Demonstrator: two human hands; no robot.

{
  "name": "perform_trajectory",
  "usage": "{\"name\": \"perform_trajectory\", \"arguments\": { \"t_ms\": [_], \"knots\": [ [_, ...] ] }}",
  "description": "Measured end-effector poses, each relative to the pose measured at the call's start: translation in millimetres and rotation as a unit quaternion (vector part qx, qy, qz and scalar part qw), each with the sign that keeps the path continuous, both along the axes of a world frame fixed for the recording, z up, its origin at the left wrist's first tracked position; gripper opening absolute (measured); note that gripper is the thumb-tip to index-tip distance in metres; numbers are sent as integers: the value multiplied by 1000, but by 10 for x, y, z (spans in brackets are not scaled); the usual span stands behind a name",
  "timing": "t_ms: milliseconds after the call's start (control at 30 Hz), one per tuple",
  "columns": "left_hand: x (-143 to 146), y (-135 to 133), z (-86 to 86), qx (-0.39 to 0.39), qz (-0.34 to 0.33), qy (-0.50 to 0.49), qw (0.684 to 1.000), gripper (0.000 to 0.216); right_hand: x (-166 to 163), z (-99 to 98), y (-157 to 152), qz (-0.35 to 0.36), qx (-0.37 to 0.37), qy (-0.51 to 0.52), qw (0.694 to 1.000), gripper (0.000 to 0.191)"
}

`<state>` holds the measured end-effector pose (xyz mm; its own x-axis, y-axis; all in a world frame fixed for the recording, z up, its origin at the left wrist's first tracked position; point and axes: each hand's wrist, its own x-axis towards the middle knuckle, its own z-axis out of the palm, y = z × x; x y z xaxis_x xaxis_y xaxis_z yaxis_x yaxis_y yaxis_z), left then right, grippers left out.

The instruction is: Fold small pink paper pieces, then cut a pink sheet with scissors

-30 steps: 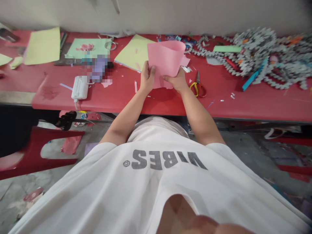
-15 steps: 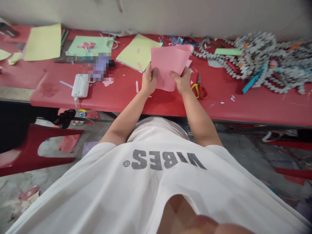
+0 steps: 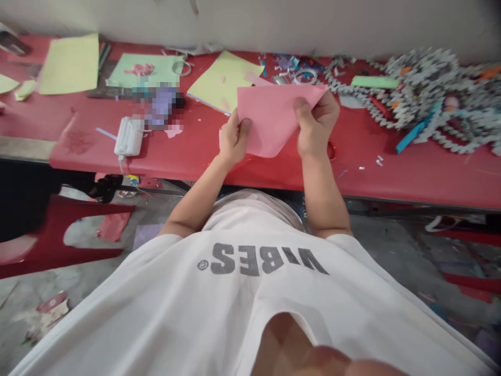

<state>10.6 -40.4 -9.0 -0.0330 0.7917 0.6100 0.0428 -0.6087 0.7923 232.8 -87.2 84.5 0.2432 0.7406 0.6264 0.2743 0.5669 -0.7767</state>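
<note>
Both my hands hold up a piece of pink paper [image 3: 270,117] above the red table [image 3: 391,180]. My left hand [image 3: 235,136] pinches its left edge, thumb on the near face. My right hand [image 3: 316,122] grips the upper right corner, its thumb pressed on the paper and its fingers behind. The lower right edge slants up toward that hand. Part of a scissors handle [image 3: 332,151] shows beside my right wrist; the rest is hidden. Behind the paper lie yellow sheets [image 3: 213,78] with small pink scraps on them.
A heap of grey scalloped paper strips [image 3: 422,89] covers the right back. On the left are a white power bank [image 3: 129,137] with a cable, a green sheet [image 3: 121,73] with pink scraps, and a yellow sheet [image 3: 70,65]. A red chair [image 3: 78,209] stands at lower left.
My right hand has moved right and turned upward, gripping the paper's upper right corner. The paper has tilted and its shape has changed. My right hand and forearm now cover most of the scissors.
</note>
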Motion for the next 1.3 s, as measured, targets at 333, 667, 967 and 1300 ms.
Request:
{"name": "perform_trajectory", "arguments": {
  "t_ms": [333, 667, 967, 1300],
  "knots": [
    [-154, -945, 411, 94, 77, 0, 993, 54, -253, 329, -1079, -39, 58, 23, 997, 42],
    [-72, -1447, 973, 172, 81, -7, 982, 32, -378, 329, -1355, -61, 66, -2, 996, 37],
    [-149, -1370, 844, 86, 99, -35, 991, 50, -403, 300, -1352, -30, 54, 72, 996, 29],
    [-165, -1368, 858, 61, 104, -14, 993, 55, -327, 252, -1310, -83, 60, 44, 994, 36]
  ]
}}
